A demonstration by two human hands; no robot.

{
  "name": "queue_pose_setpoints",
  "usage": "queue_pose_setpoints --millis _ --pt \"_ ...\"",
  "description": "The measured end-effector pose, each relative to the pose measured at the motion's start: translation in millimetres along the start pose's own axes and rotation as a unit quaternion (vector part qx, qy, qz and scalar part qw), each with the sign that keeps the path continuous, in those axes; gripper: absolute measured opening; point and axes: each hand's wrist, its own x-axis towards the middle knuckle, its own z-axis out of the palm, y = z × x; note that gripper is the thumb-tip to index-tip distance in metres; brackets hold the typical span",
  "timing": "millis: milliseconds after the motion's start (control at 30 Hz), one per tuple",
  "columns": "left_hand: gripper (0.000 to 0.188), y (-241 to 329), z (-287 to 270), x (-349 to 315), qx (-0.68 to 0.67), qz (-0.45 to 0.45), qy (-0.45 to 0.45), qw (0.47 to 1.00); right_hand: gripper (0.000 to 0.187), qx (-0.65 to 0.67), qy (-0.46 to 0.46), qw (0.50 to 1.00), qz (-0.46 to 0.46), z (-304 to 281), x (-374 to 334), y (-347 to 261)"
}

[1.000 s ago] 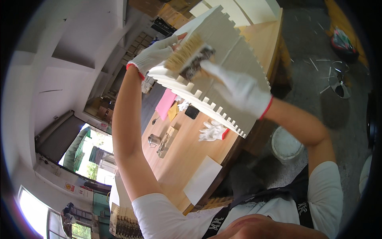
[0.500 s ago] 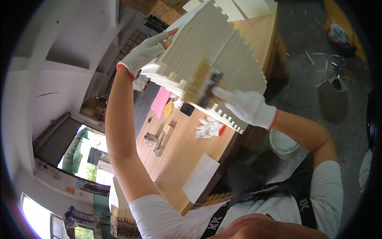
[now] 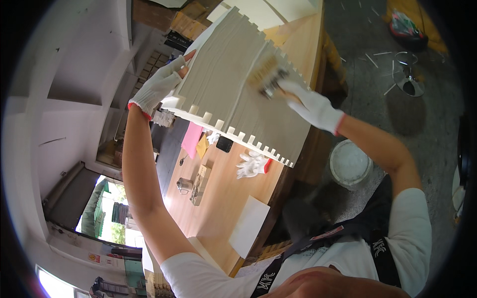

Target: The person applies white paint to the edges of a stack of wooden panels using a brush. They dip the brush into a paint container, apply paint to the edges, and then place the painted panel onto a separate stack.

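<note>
While my left gloved hand point(image 3: 158, 88) grips the edge of the pale notched-edge wooden panel point(image 3: 243, 84) tilted above the long wooden workbench point(image 3: 223, 208), my right gloved hand point(image 3: 314, 105), closed around a bristle brush point(image 3: 267, 77), works its upper corner, most of the face looking evenly coated.

Matt grey-painted wooden panel point(image 3: 243, 84)

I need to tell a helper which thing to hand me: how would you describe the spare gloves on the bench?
Look at the long wooden workbench. Just below the toothed edge of the raised grey panel lies a crumpled pair of white gloves. Unlike the flat white sheet nearby, it shows fingers and a red cuff.
</note>
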Motion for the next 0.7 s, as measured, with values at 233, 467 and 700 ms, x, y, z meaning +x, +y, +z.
queue_pose_setpoints --millis 233,467,700 --pt "0.055 -1.2 2.5 -7.2 -0.003 -0.039 -0.008 0.999 0.059 -0.101 -0.139 0.981 -0.091 -28.8 -20.4 -51.4" --pt "0.059 -1.8 -2.7 -3.6 -0.019 -0.03 -0.011 0.999 0.052 -0.409 -0.171 0.848 -0.29 -72.4 76.8 -32.6" --pt "0.06 11.6 3.3 -4.2 -0.003 -0.02 -0.006 1.0 0.051 -0.542 -0.09 0.825 -0.136 -135.8 105.1 39.5"
